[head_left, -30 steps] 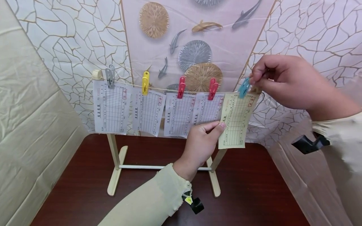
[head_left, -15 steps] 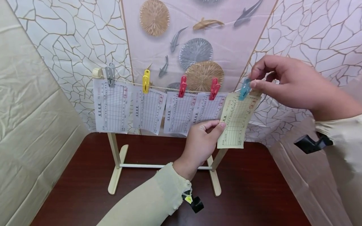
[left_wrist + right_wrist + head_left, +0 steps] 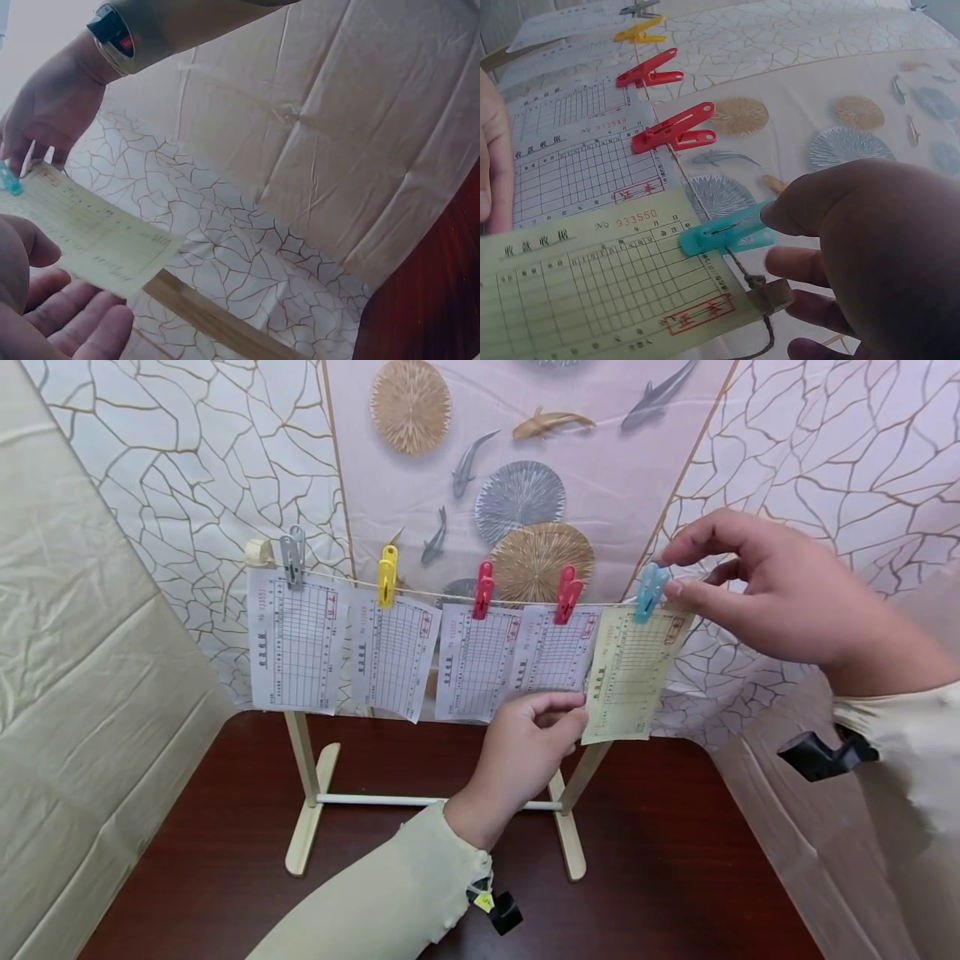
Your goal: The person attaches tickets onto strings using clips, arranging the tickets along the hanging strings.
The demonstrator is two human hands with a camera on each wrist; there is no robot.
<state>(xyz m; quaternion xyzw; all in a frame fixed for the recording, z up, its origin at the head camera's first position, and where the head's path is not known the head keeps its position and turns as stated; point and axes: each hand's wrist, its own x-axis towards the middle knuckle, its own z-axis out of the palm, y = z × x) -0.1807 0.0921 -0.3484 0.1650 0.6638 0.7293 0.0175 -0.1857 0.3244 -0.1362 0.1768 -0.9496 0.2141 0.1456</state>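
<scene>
A pale yellow receipt slip [image 3: 632, 681] hangs from the string at the right end of a small wooden rack, under a light blue clothespin [image 3: 649, 596]. My right hand [image 3: 772, 589] is at this clothespin. Thumb and forefinger lie loosely by its handles, which stand apart in the right wrist view; its jaws bite the receipt's top edge and the string. Beside the slip's lower left edge is my left hand [image 3: 525, 743]. In the left wrist view, the left hand [image 3: 56, 304] has thumb and fingers spread apart, with the receipt [image 3: 97, 232] just beyond them, not pinched.
Several white receipts hang further left, under a grey clothespin [image 3: 292, 560], a yellow clothespin [image 3: 387, 578] and two red ones. The wooden rack [image 3: 302, 760] stands on a dark red table [image 3: 675, 852]. Behind is a patterned cloth [image 3: 195, 468].
My left thumb and finger have let go of the yellow receipt and drawn slightly down and left. My right fingers have loosened on the blue clothespin, whose handles have spread.
</scene>
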